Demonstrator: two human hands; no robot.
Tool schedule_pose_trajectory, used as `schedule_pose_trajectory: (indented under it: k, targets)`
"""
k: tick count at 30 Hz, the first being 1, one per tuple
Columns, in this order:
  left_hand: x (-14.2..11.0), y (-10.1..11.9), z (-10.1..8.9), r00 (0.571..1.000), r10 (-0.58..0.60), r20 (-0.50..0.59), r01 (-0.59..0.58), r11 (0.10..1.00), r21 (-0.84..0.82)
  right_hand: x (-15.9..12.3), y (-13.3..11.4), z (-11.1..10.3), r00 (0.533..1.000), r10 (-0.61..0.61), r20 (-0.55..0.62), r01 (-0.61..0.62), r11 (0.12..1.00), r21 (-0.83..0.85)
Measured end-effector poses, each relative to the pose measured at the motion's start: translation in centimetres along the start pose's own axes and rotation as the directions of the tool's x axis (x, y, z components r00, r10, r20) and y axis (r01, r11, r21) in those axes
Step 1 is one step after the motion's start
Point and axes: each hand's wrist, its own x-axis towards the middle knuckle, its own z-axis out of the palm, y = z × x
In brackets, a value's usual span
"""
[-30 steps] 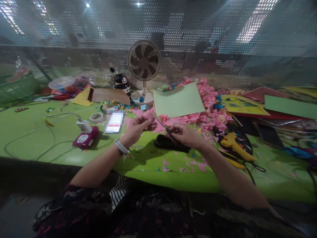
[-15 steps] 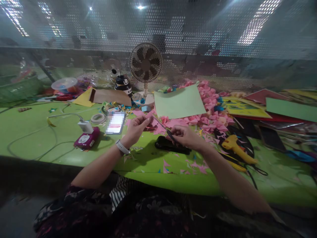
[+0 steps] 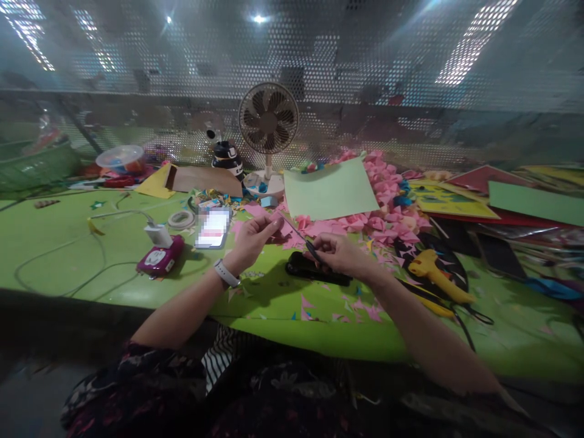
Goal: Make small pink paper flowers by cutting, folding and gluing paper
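Note:
My left hand (image 3: 252, 243) is closed in a pinch, thumb against fingers, on a small piece of pink paper (image 3: 276, 216) that blends into the pink scraps behind it. My right hand (image 3: 340, 252) is wrapped round the dark handle of a pair of scissors (image 3: 306, 241). Their thin blades point up and left, with the tips close to my left fingertips. Below my right hand lies a black stapler (image 3: 319, 272) on the green table. Pink paper scraps (image 3: 308, 304) are scattered in front of it.
Behind my hands lie a pale green sheet (image 3: 331, 190) and a heap of pink paper flowers (image 3: 385, 207). On the left are a phone (image 3: 213, 229), tape roll (image 3: 181, 219) and purple power socket (image 3: 159, 258) with cables. A yellow glue gun (image 3: 440, 277) lies right; a fan (image 3: 269, 118) stands behind.
Both hands stay almost in place, still holding the paper and the scissors. My right hand has shifted very slightly; the view has tilted a little.

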Motion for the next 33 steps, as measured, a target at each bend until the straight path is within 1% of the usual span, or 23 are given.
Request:
schedule_pose_trajectory:
  k: [6,10,14,20,28,30,32,33]
  targets:
    - [-0.11,-0.17,0.02,1.000,0.005,0.014,-0.005,1.000,-0.008,-0.13,-0.30,-0.03,1.000,-0.004,-0.007,0.004,1.000,-0.020]
    - [-0.12,-0.15,0.00,1.000,-0.002,0.011,0.002,1.000,-0.009,-0.25,-0.43,0.03,0.999,0.023,0.027,-0.023,1.000,-0.015]
    - [-0.07,-0.20,0.01,1.000,-0.001,0.012,0.001,1.000,-0.007,-0.30,-0.51,0.11,1.000,0.010,0.007,-0.010,1.000,-0.021]
    - [-0.05,-0.49,0.00,0.999,-0.011,0.031,0.011,1.000,0.002,-0.33,-0.54,0.09,1.000,-0.003,0.025,0.003,1.000,-0.010]
    - [-0.05,-0.52,-0.07,0.999,-0.037,0.030,0.037,0.999,0.005,-0.35,-0.61,0.04,1.000,0.025,0.011,-0.025,0.999,-0.031]
    - [0.02,-0.42,-0.09,0.999,-0.038,0.007,0.038,0.999,-0.039,-0.35,-0.67,0.05,0.999,0.043,0.014,-0.043,0.999,-0.009]
    - [0.09,-0.21,-0.06,0.998,-0.062,-0.004,0.060,0.985,-0.160,-0.35,-0.78,0.08,0.998,0.056,0.015,-0.057,0.998,0.011]
    - [0.10,-0.07,-0.01,0.995,-0.098,0.012,0.098,0.968,-0.229,-0.36,-0.84,0.10,0.998,0.064,0.017,-0.064,0.998,0.013]
